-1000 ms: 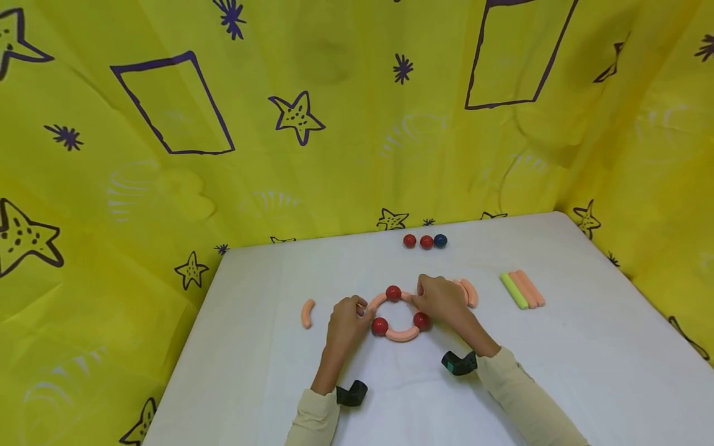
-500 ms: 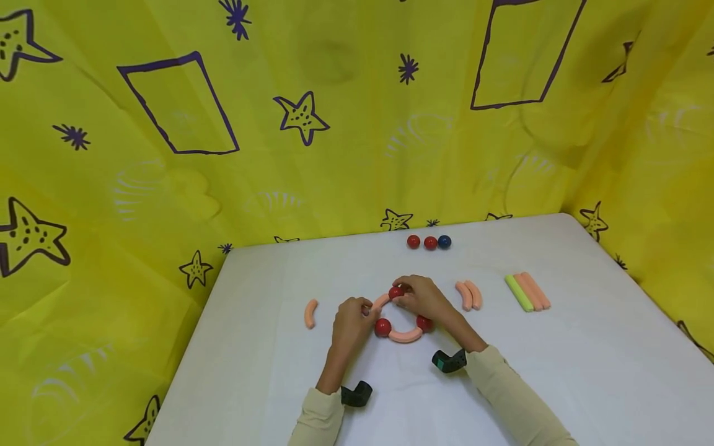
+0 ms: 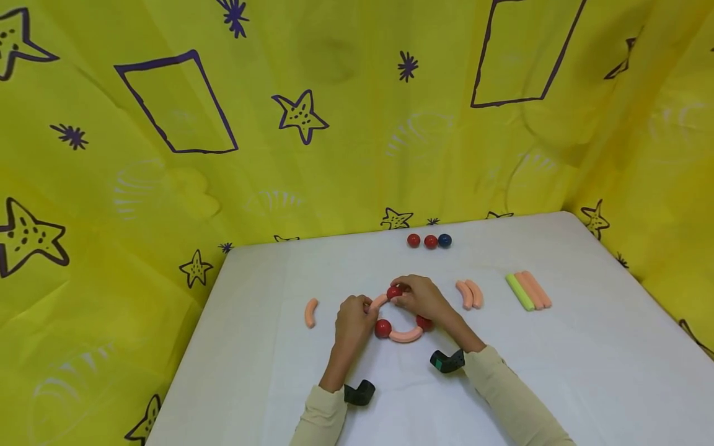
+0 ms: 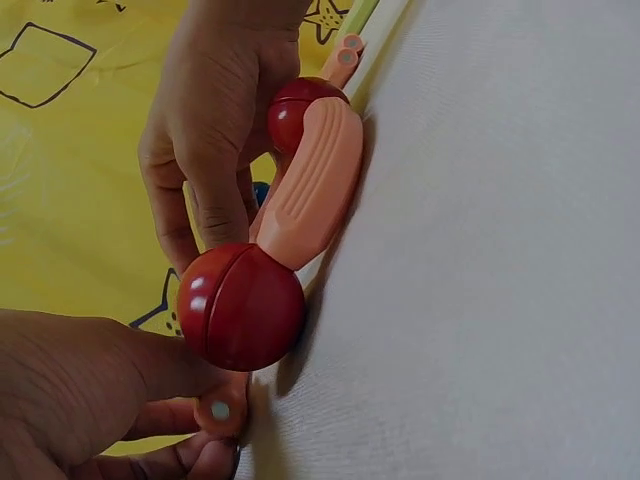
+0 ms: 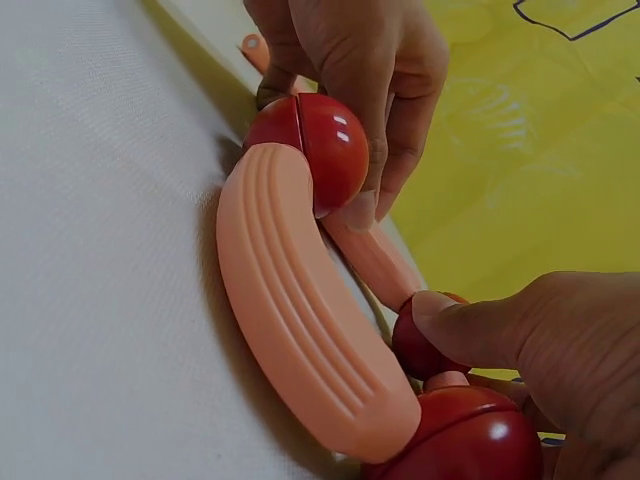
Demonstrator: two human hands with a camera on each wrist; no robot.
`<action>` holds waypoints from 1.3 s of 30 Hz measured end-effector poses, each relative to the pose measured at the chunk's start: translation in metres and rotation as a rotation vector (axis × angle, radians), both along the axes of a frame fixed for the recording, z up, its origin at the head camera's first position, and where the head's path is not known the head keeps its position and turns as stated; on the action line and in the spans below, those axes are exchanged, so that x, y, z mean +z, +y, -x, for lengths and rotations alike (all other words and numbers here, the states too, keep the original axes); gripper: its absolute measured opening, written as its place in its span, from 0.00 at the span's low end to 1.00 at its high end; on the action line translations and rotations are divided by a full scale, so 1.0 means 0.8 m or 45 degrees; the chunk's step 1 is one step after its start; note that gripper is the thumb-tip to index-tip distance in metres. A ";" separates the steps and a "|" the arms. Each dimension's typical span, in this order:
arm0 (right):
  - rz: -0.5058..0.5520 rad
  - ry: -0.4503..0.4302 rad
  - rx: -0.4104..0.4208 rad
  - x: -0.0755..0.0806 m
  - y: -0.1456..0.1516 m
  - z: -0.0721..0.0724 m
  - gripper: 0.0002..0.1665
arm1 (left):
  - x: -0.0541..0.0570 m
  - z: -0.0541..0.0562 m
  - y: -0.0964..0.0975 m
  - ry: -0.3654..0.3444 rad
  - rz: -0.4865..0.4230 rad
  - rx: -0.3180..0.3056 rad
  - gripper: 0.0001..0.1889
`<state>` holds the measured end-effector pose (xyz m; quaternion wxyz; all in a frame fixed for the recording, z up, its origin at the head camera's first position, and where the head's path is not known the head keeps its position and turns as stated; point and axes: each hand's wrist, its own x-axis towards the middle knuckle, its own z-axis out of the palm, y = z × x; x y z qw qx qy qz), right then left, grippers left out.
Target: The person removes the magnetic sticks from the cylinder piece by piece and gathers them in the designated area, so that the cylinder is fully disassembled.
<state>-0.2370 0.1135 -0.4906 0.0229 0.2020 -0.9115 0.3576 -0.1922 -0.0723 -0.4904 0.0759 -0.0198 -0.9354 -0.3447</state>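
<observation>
Red balls and curved pink sticks form a ring on the white table. My left hand (image 3: 354,322) pinches the upper-left curved stick (image 3: 378,302); its near end, with a metal disc, shows apart from the left red ball (image 4: 240,305). At the top of the ring, my right hand (image 3: 425,297) pinches a red ball (image 5: 430,335) between thumb and fingers. The ridged bottom curved stick (image 5: 310,310) joins the left ball to the right red ball (image 5: 460,440). Behind my right hand, the ring's upper-right side is mostly hidden; only a pink stub shows there.
Two red balls (image 3: 422,241) and a blue ball (image 3: 444,240) lie at the back. Right of the ring are two curved sticks (image 3: 470,294), then straight sticks (image 3: 528,291), one green. One more curved stick (image 3: 310,313) lies left. A yellow patterned cloth (image 3: 334,167) hangs behind.
My right hand has moved left from the upper-right curved stick to the top red ball, uncovering the two loose curved sticks. My left hand has stayed at the upper-left stick.
</observation>
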 end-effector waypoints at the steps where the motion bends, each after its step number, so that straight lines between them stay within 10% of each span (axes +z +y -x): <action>1: 0.000 0.004 -0.006 0.000 0.000 0.001 0.20 | 0.000 0.000 -0.001 0.009 -0.001 -0.001 0.12; 22: 0.060 -0.167 -0.037 0.001 0.010 -0.001 0.17 | 0.006 -0.002 -0.011 -0.028 -0.027 -0.014 0.22; 34: 0.064 -0.201 -0.042 -0.001 0.015 0.000 0.13 | 0.040 0.010 -0.090 0.066 -0.182 0.277 0.21; 39: 0.064 -0.211 -0.046 -0.001 0.016 0.001 0.14 | 0.040 0.006 -0.128 -0.062 -0.258 0.376 0.16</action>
